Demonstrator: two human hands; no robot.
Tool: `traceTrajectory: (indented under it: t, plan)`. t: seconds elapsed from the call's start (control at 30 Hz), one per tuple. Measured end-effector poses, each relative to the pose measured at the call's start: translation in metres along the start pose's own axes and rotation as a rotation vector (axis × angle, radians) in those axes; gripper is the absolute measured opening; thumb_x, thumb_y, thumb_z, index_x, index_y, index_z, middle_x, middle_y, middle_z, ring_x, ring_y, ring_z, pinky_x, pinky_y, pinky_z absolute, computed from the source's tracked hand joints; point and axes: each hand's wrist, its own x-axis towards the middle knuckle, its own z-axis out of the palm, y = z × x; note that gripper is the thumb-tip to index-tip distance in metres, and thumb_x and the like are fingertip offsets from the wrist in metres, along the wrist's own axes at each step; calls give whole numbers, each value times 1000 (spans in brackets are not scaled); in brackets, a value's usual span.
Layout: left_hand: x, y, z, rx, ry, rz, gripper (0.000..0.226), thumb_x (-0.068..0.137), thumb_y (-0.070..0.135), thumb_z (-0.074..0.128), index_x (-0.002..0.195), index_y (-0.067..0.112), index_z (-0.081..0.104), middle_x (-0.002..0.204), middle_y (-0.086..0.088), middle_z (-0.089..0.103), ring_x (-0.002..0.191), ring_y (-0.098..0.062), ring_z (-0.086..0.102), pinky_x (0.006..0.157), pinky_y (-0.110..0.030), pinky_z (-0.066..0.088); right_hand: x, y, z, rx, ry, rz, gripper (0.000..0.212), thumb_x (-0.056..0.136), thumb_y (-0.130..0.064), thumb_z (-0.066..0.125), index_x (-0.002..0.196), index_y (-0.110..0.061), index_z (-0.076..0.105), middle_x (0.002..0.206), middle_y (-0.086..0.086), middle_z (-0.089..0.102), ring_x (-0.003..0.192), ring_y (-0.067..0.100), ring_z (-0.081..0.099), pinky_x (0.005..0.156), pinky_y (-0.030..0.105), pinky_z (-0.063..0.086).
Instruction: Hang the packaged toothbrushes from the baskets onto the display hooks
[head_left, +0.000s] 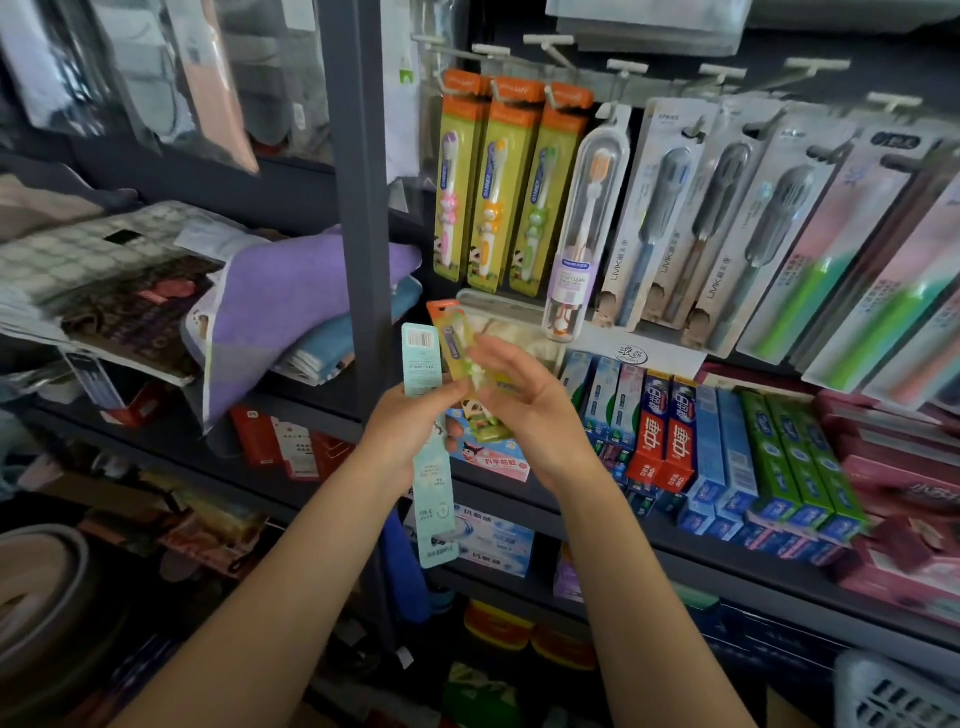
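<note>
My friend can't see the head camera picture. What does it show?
Two hands hold packaged toothbrushes before a shop display: the left hand grips a mint pack, the right hand touches an orange-topped pack. More toothbrushes hang on hooks above.

You're facing glossy clear plastic blisters on printed card toothbrush packs (491, 187), a matt mint card pack (429, 447), soft purple cloth (291, 312), glossy toothpaste cartons (670, 431) and matt dark metal shelving (363, 182).
</note>
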Motion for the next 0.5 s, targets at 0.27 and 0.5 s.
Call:
traceTrajectory:
  t: [0.27, 0.5]
  plan:
    - [-7, 8, -10, 146, 55, 189, 6, 89, 11, 76, 92, 11, 71, 63, -2, 63, 42, -11, 51, 45, -22, 45, 6, 4, 9, -35, 64, 78, 41, 99, -19, 66, 138, -26, 56, 132, 1, 64, 118, 16, 64, 98, 46, 55]
    - [-8, 27, -10, 204, 143, 311, 6, 93, 16, 72, 87, 13, 71, 68, -1, 66, 41, -11, 50, 44, -21, 44, 16, -10, 21, -7, 125, 33, 17, 103, -20, 57, 114, -9, 64, 106, 21, 71, 89, 25, 66, 88, 59, 53]
